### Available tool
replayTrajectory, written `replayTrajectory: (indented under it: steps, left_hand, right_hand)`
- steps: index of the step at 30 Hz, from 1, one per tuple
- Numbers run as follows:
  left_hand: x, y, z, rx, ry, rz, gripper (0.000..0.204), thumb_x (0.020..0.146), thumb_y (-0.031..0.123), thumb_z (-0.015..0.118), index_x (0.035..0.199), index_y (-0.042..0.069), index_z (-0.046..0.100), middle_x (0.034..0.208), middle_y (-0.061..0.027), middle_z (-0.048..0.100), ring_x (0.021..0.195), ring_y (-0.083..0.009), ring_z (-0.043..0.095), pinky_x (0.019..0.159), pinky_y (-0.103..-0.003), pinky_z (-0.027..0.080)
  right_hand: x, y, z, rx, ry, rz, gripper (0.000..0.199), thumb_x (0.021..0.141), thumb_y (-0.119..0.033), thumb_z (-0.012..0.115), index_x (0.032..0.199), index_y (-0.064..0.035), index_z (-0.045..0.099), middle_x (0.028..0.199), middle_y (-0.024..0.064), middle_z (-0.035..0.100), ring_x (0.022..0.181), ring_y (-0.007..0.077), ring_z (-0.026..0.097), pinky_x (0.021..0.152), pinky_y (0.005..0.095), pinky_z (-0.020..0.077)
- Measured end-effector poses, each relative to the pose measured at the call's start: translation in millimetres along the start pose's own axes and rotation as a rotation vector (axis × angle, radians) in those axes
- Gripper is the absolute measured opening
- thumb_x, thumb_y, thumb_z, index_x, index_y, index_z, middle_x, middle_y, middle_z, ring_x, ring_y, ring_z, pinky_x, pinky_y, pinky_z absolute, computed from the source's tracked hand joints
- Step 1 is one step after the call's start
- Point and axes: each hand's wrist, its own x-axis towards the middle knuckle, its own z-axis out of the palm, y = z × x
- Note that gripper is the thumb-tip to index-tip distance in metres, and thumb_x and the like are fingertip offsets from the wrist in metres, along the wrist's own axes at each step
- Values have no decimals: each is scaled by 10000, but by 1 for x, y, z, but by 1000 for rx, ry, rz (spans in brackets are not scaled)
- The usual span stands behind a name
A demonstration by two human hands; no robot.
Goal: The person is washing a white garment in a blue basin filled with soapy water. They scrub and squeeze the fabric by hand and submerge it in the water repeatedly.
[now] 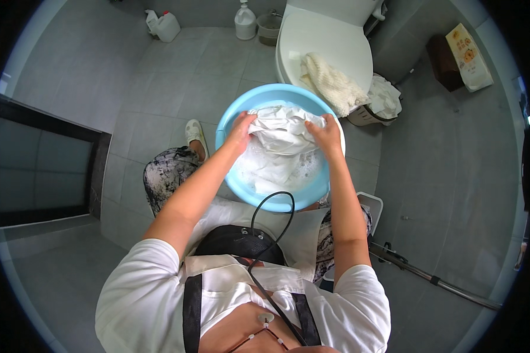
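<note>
A light-blue basin (pixel 222 120) of soapy water stands in front of me, close to my knees. Both hands hold up a bunched white cloth (pixel 284 132) over it; whether it is a garment cannot be made out. My left hand (pixel 240 130) is closed on the cloth's left side, by the basin's left wall. On the right side, my right hand (pixel 326 134) grips it with the thumb on top. Part of the white fabric hangs into the suds (pixel 300 170) below, where its lower end lies among bubbles.
Behind the basin is a white toilet (pixel 294 41) with a cream knitted cloth (pixel 333 79) draped on its lid. A full waste bin (pixel 368 117) stands beside it. A pump bottle (pixel 245 23) and jugs (pixel 167 27) line the far wall. A black cable (pixel 292 203) loops near the basin's front rim.
</note>
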Motion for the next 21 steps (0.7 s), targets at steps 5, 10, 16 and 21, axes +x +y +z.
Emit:
replayTrajectory:
  steps: [5, 10, 16, 21]
  left_hand:
    - [14, -35, -4, 339, 130, 127, 376, 697, 170, 582, 1038, 62, 467, 985, -83, 536, 902, -198, 507, 756, -313, 398]
    - [11, -52, 1, 1017, 219, 139, 439, 702, 161, 544, 1105, 13, 451, 1092, -198, 504, 1022, -319, 477, 847, -357, 380]
    - [25, -69, -11, 856, 205, 163, 364, 744, 120, 484, 1087, -1, 480, 1089, -168, 514, 997, -308, 495, 879, -349, 381]
    - [13, -35, 3, -272, -196, -182, 297, 791, 167, 469, 1060, 45, 501, 1079, -117, 521, 989, -267, 503, 858, -403, 404]
  right_hand:
    - [-11, -6, 17, -431, -237, 69, 531, 689, -379, 624, 1044, -29, 440, 901, 210, 577, 836, 354, 562, 720, 400, 438]
    - [-18, 18, 43, -720, -288, -37, 511, 688, -373, 629, 1016, -13, 471, 898, 203, 583, 842, 333, 571, 721, 405, 453]
    - [0, 34, 45, -634, -369, 32, 444, 688, -229, 612, 1035, 15, 481, 928, 217, 572, 833, 323, 574, 722, 384, 454]
    - [4, 11, 33, 467, -122, 337, 255, 646, -71, 567, 891, -11, 537, 817, 101, 583, 698, 163, 550, 615, 285, 443]
